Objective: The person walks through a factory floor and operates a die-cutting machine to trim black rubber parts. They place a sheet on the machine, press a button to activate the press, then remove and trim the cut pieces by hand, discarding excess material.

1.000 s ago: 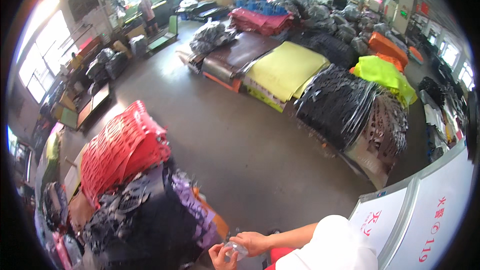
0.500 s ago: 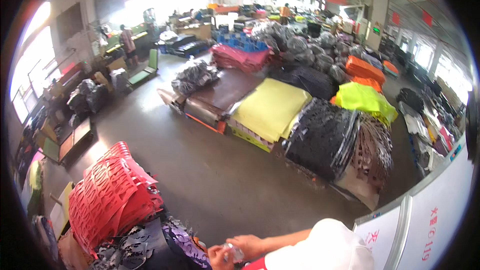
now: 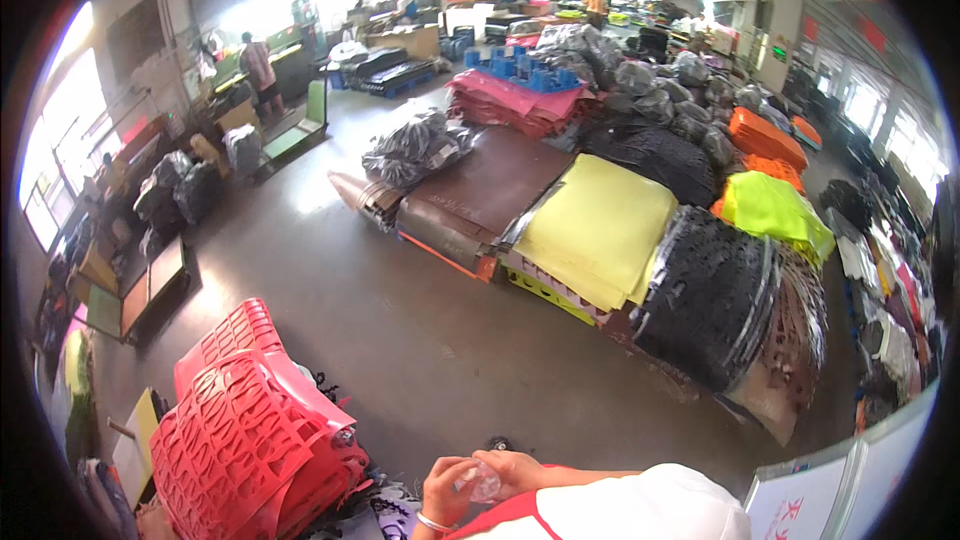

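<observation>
My two hands are together low in the middle of the head view, closed around a small clear, shiny plastic thing (image 3: 485,484). Its exact kind cannot be told. My left hand (image 3: 447,492) grips it from the left and has a pale band at the wrist. From the right, my right hand (image 3: 514,473) curls against the same thing, its forearm reaching out of a white sleeve (image 3: 650,505). Red cloth lies below that forearm. Left of my hands is a pile of red cut-out sheets (image 3: 245,430), with dark and purple sheet scraps (image 3: 390,512) beside it.
Across the grey floor (image 3: 420,340) stand stacks of brown sheets (image 3: 490,185), yellow sheets (image 3: 600,230) and black sheets (image 3: 710,290). Grey bagged bundles (image 3: 670,100) lie behind. A white board (image 3: 800,500) is at lower right. One person (image 3: 258,70) stands far left.
The view has shifted, so the stacks sit farther right and the red pile lower. My hands stay together on the clear plastic thing, and more of my left wrist shows.
</observation>
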### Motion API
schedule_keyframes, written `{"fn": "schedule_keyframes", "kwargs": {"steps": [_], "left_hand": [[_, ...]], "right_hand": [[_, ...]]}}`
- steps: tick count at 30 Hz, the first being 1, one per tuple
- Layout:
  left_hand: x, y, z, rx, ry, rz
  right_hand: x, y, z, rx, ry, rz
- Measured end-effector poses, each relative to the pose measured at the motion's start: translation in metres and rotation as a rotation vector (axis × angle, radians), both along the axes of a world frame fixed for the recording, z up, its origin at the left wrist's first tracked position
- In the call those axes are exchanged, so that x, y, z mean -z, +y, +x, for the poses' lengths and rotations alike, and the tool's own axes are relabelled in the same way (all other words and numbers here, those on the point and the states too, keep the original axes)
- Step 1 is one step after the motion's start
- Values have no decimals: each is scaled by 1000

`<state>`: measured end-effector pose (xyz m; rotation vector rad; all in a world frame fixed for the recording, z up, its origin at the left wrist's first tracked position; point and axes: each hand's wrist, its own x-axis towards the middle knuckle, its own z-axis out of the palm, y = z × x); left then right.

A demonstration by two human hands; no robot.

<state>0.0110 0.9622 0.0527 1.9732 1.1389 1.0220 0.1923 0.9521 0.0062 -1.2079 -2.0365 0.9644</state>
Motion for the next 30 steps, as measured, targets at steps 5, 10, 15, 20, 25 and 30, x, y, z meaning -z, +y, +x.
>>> {"fn": "schedule_keyframes", "kwargs": {"steps": [5,10,15,20,25,30], "left_hand": [[-18,128,-24,-55,22,-63],[-26,245,-53,-217,22,57],[-13,391,-113,-283,-12,50],[-27,543,-193,-80,0,7],[-36,688,-246,-28,15,-20],[-17,849,-282,12,150,73]], "right_hand": [[-16,155,-15,-147,-68,70],[-36,300,-53,-216,-55,160],[-27,437,-119,-153,-84,59],[-32,568,-186,-174,104,4],[-21,692,-240,-89,187,-16],[29,850,-281,-66,180,28]]}}
